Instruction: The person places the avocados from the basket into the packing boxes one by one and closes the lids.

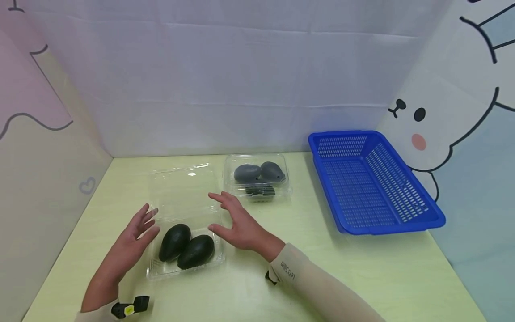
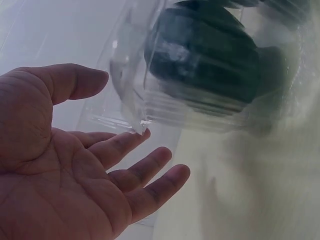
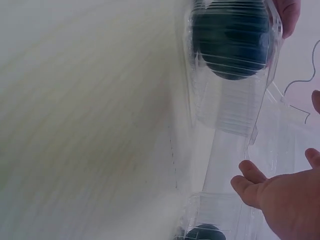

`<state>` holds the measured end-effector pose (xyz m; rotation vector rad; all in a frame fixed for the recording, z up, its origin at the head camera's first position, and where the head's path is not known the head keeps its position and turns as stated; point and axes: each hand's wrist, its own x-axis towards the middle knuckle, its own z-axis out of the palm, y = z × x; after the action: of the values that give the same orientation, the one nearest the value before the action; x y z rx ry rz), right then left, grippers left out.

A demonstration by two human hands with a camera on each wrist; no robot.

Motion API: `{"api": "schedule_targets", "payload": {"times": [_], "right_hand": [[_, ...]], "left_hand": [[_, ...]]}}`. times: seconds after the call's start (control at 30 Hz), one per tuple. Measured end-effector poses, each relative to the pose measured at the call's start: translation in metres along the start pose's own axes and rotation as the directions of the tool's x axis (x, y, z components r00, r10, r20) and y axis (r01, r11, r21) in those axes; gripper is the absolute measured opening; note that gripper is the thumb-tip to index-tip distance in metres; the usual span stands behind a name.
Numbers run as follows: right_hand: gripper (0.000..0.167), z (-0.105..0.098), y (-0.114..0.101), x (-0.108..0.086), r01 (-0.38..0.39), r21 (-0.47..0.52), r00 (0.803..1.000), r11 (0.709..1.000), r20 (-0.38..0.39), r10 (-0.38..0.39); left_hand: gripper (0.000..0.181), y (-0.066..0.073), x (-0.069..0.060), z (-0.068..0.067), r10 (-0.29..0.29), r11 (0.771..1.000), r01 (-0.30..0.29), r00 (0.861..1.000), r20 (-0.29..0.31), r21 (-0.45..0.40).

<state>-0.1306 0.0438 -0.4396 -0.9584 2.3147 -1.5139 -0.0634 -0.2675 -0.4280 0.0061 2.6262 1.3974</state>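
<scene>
Two dark avocados [image 1: 196,252] lie side by side in the near half of a clear plastic clamshell box [image 1: 161,270]. Its lid [image 1: 183,188] is folded back, flat toward the far side. At the box's left edge, my left hand [image 1: 130,239] has its fingers extended and holds nothing. My right hand [image 1: 241,226] is at the right edge, thumb and fingers spread, also without anything in it. In the left wrist view, the left hand [image 2: 75,160] has its fingertips near the clear wall; whether they touch it I cannot tell.
Behind the right hand stands a second clear box [image 1: 257,176], closed, with several dark fruits inside. A blue perforated basket [image 1: 362,192] sits at the right of the pale table [image 1: 297,250]. Cloth walls [image 1: 241,80] border the back and sides.
</scene>
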Motion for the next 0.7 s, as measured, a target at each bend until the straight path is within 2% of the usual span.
{"api": "schedule_targets", "payload": {"times": [0.13, 0.37, 0.7], "right_hand": [[0.079, -0.0014, -0.0008, 0.0006, -0.004, 0.048, 1.0, 0.999, -0.019, 0.005], [0.084, -0.0027, -0.0006, 0.0006, -0.032, 0.052, 0.999, 0.998, -0.039, 0.034], [0.088, -0.0045, 0.0008, -0.0015, -0.043, 0.096, 0.998, 0.994, -0.043, 0.048]], "left_hand": [[0.08, 0.0001, -0.0004, 0.0016, 0.017, 1.0, -0.017, 1.0, -0.01, -0.012], [0.071, 0.0011, -0.0002, 0.0013, 0.07, 0.997, -0.071, 0.997, -0.039, -0.006], [0.069, -0.0026, 0.0011, 0.0013, 0.094, 0.989, -0.094, 0.996, -0.007, -0.114]]}}
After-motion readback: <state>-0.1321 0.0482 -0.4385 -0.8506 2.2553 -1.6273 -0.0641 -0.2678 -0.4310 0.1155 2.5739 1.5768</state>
